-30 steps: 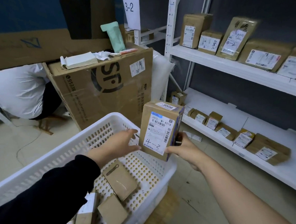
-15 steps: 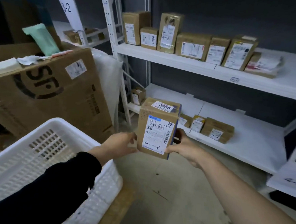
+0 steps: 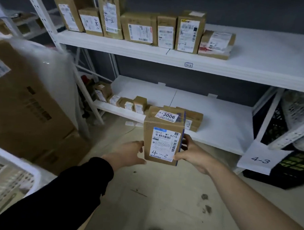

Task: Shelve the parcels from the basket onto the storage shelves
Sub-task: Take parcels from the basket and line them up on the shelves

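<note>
Both arms reach forward, the left in a dark sleeve (image 3: 69, 195), the right bare. The left hand (image 3: 128, 154) clasps the lower left edge of the box (image 3: 164, 138), thumb at the front. The right hand (image 3: 193, 152) wraps its lower right side, thumb pressed on the front corner, fingers curled behind. The box stands upright in the air between them, in front of the lower shelf (image 3: 217, 121). It is brown cardboard, with a white label hand-marked "4-3" on its face and a "3006" sticker on top. The white basket (image 3: 12, 169) sits well off to the left.
</note>
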